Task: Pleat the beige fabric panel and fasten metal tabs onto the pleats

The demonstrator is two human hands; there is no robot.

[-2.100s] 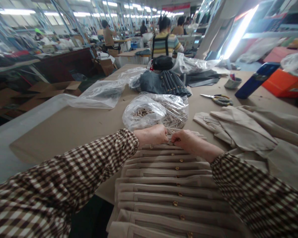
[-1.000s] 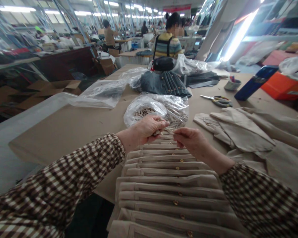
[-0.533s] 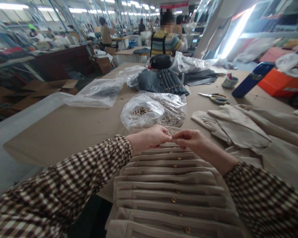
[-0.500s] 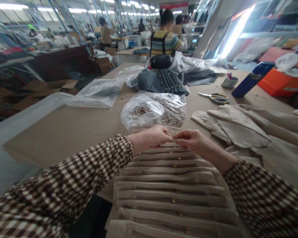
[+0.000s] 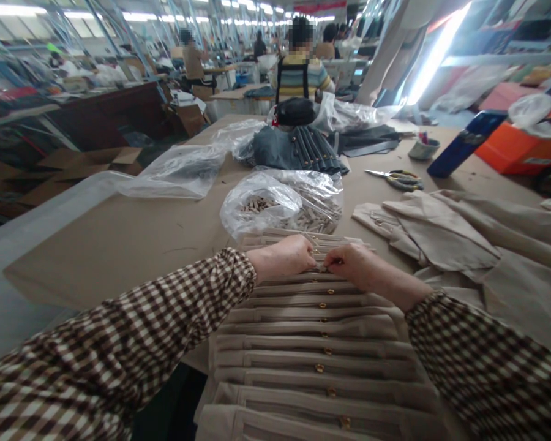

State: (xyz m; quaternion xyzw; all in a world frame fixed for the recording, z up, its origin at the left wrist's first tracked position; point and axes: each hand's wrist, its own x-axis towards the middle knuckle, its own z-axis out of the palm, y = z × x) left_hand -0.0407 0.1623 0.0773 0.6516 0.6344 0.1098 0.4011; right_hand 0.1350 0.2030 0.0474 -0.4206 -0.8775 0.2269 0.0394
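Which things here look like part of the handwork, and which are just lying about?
In the work, as it seems:
left hand and right hand, close together
overlapping beige pieces with gold-coloured rings
clear bag of small beige bits, probably

Apparently just lying about:
scissors
blue object
small cup
orange box

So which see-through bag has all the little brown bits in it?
The puffy bag just beyond the left hand and right hand: bits show inside, but none show in the flatter bag to its left.
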